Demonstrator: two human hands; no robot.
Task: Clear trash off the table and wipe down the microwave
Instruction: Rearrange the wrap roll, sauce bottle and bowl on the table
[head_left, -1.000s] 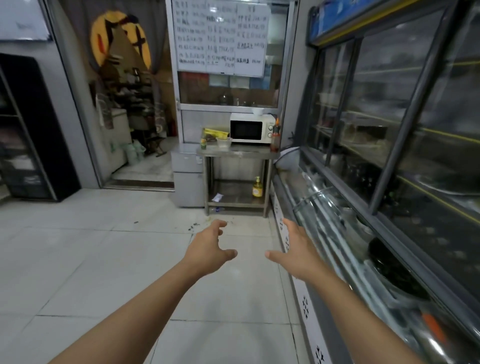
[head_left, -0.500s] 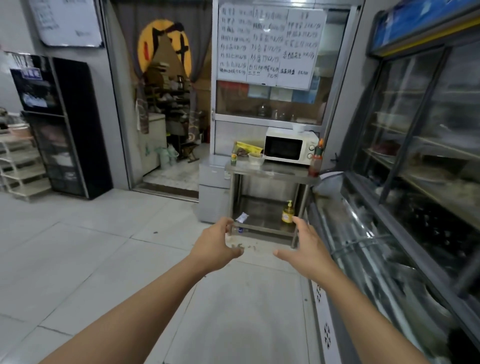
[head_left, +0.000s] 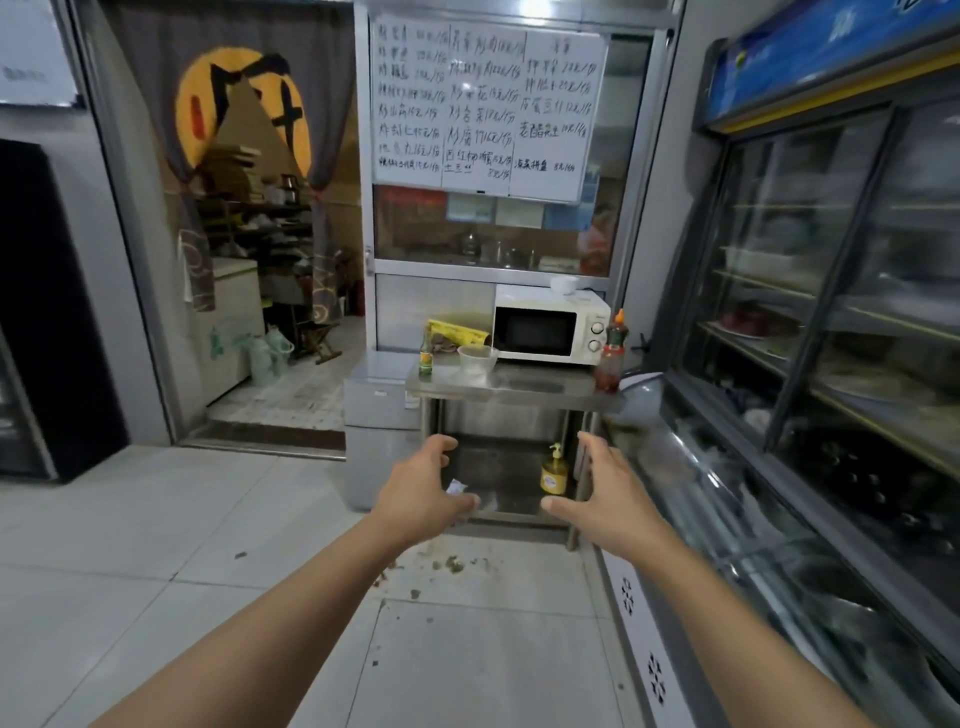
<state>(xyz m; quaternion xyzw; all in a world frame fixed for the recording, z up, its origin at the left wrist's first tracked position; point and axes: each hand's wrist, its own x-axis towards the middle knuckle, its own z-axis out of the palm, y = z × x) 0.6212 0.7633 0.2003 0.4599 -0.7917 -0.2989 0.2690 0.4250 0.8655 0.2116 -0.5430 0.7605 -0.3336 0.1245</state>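
Facing both empty hands — left hand (head_left: 423, 491), right hand (head_left: 605, 496) — microwave (head_left: 548, 326) sits beyond.

Open tiled floor (head_left: 156, 571) leads straight to the steel table (head_left: 511, 387); only small debris (head_left: 452, 564) lies before its legs. Right flank: glass display counter (head_left: 753, 545) runs alongside, closing that side. Left flank: a low grey cabinet (head_left: 379, 410) abuts the table. Tabletop front strip is bare; behind it stand a green bottle (head_left: 425, 358), clear bowl (head_left: 477, 357), white microwave (head_left: 550, 326) and red sauce bottle (head_left: 611, 358). Lower shelf: pump bottle (head_left: 554, 472) and crumpled scrap (head_left: 456, 487), with free space between them.
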